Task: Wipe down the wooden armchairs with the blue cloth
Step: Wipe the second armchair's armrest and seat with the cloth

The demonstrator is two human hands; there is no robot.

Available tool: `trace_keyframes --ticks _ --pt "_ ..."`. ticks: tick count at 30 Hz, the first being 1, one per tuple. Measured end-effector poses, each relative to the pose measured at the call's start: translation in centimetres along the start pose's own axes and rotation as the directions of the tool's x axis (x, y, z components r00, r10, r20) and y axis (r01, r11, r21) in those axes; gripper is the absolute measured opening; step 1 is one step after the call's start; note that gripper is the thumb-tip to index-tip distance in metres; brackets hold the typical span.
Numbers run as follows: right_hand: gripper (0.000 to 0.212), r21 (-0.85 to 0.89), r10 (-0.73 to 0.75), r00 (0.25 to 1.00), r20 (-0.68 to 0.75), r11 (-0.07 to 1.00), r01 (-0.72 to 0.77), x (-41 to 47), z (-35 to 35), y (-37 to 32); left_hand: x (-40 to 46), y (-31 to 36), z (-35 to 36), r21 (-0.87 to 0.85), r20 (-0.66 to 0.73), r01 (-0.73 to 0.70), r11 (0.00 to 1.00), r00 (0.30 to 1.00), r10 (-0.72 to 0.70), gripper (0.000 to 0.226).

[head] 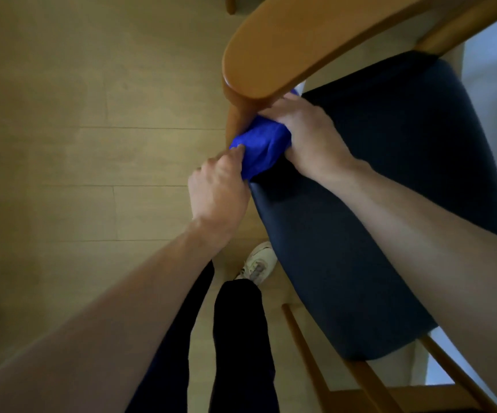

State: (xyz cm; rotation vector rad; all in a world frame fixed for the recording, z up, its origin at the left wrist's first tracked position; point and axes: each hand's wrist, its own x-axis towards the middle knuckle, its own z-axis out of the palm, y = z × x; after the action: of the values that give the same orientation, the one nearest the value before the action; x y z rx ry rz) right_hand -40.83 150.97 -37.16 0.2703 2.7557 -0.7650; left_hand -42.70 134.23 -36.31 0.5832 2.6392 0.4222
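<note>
Head view, looking steeply down: one wooden armchair (295, 55) fills the right half of the picture, its pale armrest sweeping from about 12 o'clock toward 2 o'clock and its dark blue seat cushion (375, 204) running from centre down to 5 o'clock. The blue cloth (260, 149) sits just above centre, bunched round the upright front post under the armrest's rounded end. The right hand (307, 132) comes in from 4 o'clock and is clamped on the cloth, its fingers curled round both cloth and post; the fingertips are hidden behind the wood. The left hand (217, 186) comes up from 7 o'clock, and its thumb and fingertips pinch the cloth's lower left edge, so both hands are closed on the same cloth.

My reading is that the work is somewhere in the middle of this chair: the armrest support is being wiped now. Nothing visible tells which wooden parts are already clean. The far armrest, the lower rails (310, 347) at 5 o'clock and any other chairs look to be left; part of a wooden leg (231, 4) shows at 12 o'clock, but I cannot tell what it belongs to.

No containers are in view. Wood-look floor (62, 144) fills the left half, and a white shoe (257, 262) and dark trouser legs show at 6 o'clock.
</note>
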Motion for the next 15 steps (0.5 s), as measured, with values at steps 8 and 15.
trace_keyframes --ticks 8,15 --pt "0.071 0.032 0.043 0.988 0.146 0.998 -0.048 -11.8 -0.4 1.7 -8.9 2.7 2.1 -0.063 0.16 -0.159 0.985 0.973 0.167 0.029" --pt "0.07 -0.157 0.029 0.955 0.296 0.987 0.019 -12.2 -1.7 0.4 -8.4 0.6 0.2 -0.087 0.223 -0.187 0.979 0.954 0.202 0.04"
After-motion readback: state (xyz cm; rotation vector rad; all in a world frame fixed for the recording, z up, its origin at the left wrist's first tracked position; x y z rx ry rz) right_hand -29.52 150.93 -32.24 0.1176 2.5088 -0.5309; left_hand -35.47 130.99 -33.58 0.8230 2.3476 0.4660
